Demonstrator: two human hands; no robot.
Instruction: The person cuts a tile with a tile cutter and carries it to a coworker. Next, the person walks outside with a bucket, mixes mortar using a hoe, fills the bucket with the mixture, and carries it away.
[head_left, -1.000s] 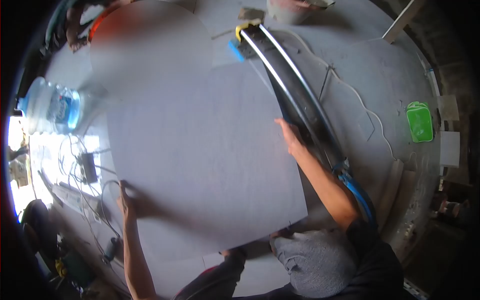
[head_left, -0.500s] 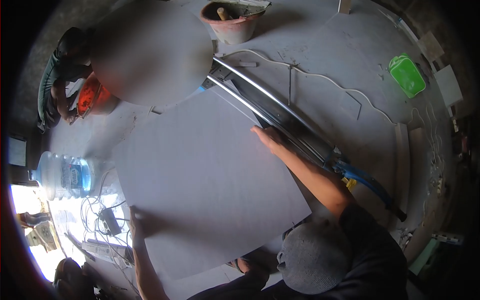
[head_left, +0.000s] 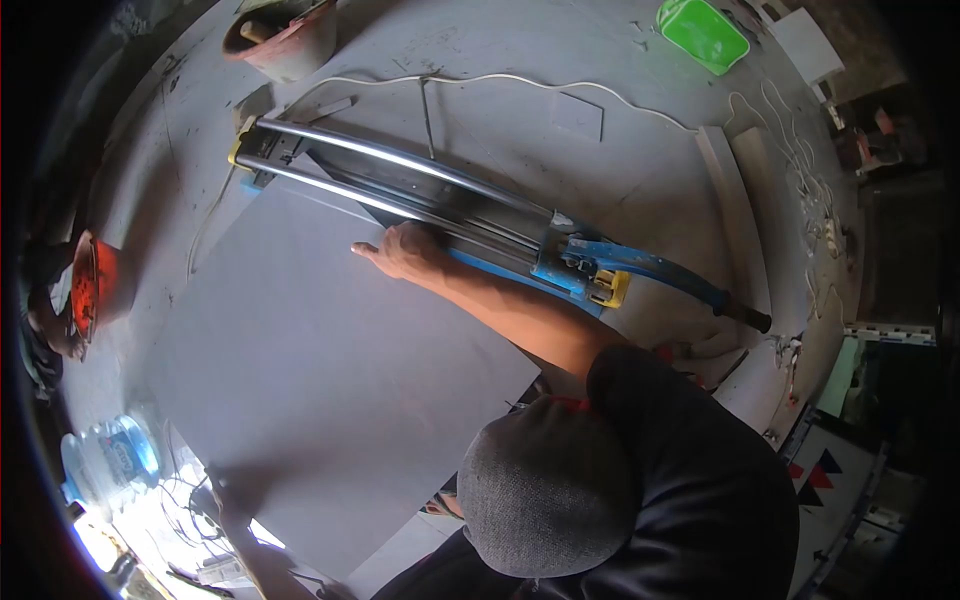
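Note:
A large grey tile [head_left: 330, 350] lies at a slant in front of me, one corner under the rails of a manual tile cutter [head_left: 440, 190]. My right hand [head_left: 405, 252] is at the tile's edge beside the cutter. Its thumb lies out over the top face and its fingers curl at the edge. At the tile's lower left edge, in shadow, is my left hand [head_left: 224, 503]; it grips the side, with its fingers mostly hidden. The cutter's blue handle [head_left: 660, 270] points to the right.
Across the floor behind the cutter runs a white cable [head_left: 520, 78]. A bucket [head_left: 290, 45] and a green container [head_left: 704, 34] stand at the back. To the left are an orange bucket [head_left: 95, 280], another person's arm [head_left: 55, 325] and a water jug [head_left: 112, 462].
My view has turned and shifted, so the cutter and tile appear farther left. The right hand is now closer in along the tile's edge by the rails. The left hand stays at its edge.

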